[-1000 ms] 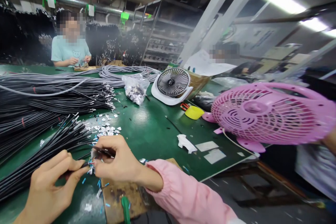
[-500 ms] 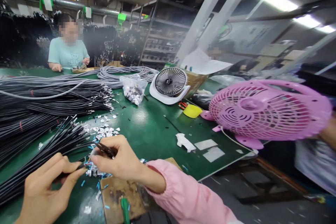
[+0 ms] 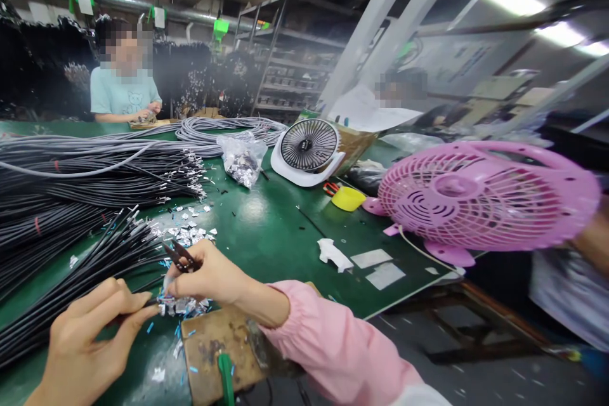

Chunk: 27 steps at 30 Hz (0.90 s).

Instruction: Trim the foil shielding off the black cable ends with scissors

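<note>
My left hand is closed in a pinch around a black cable near its stripped end. My right hand holds dark thread snips, their blades apart and pointing up to the left. Its thumb and a covered fingertip meet at the thin coloured wires that stick out of the cable; the exact contact is partly hidden. Beside both hands a bundle of black cables fans out toward scraps of silver foil. Blue bits of wire lie among the foil under my right hand.
A worn wooden board with a green-handled tool lies in front. Further off are coiled grey cables, a plastic bag, a white fan, a yellow tape roll and a pink fan. A co-worker sits opposite.
The snips have tilted up in my right hand, their blades now showing apart. My left hand has shifted slightly right. Across the table, the co-worker's hands have come together.
</note>
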Available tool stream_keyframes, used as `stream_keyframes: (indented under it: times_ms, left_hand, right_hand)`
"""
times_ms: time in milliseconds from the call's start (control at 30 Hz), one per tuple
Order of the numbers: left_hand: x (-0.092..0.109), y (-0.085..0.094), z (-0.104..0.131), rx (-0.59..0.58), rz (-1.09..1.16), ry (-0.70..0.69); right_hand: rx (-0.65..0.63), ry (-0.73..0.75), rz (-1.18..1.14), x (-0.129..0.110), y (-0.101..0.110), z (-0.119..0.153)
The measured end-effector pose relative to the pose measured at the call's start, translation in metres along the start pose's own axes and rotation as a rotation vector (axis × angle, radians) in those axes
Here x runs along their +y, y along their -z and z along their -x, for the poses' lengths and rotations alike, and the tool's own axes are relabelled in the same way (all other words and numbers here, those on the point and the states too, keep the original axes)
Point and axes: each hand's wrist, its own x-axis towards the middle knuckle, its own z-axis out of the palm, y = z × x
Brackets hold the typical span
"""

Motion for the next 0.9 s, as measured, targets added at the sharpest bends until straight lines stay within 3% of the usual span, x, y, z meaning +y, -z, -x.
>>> stream_keyframes:
  times_ms: [67,133,200,300,367,533,700,900]
  left_hand:
    - [-0.002,0.002,0.0,-0.011,0.026,0.027]
    - [-0.003,0.004,-0.001,-0.022,0.034,0.037]
    - [-0.003,0.006,-0.003,-0.022,0.015,0.036]
    - [-0.002,0.006,-0.008,-0.002,-0.013,0.044]
    - [-0.001,0.005,-0.01,0.012,-0.02,0.056]
    - [0.003,0.004,-0.012,0.01,-0.011,0.066]
    - [0.004,0.004,-0.012,-0.024,0.008,0.088]
    - [0.003,0.003,-0.013,-0.058,0.017,0.157]
  right_hand:
    - [-0.096,-0.109,-0.038,0.003,0.0,-0.005]
    - [-0.156,-0.083,-0.042,0.002,-0.002,-0.006]
    - [-0.106,-0.002,-0.043,-0.003,-0.007,-0.005]
    - [0.119,0.06,-0.039,-0.015,-0.014,0.003]
    - [0.182,0.083,-0.066,-0.02,-0.016,0.007]
    - [0.118,0.193,-0.165,-0.012,-0.018,0.008]
    - [0.165,0.214,-0.074,0.001,-0.023,0.003]
    - [0.175,0.201,-0.062,-0.007,-0.022,0.006]
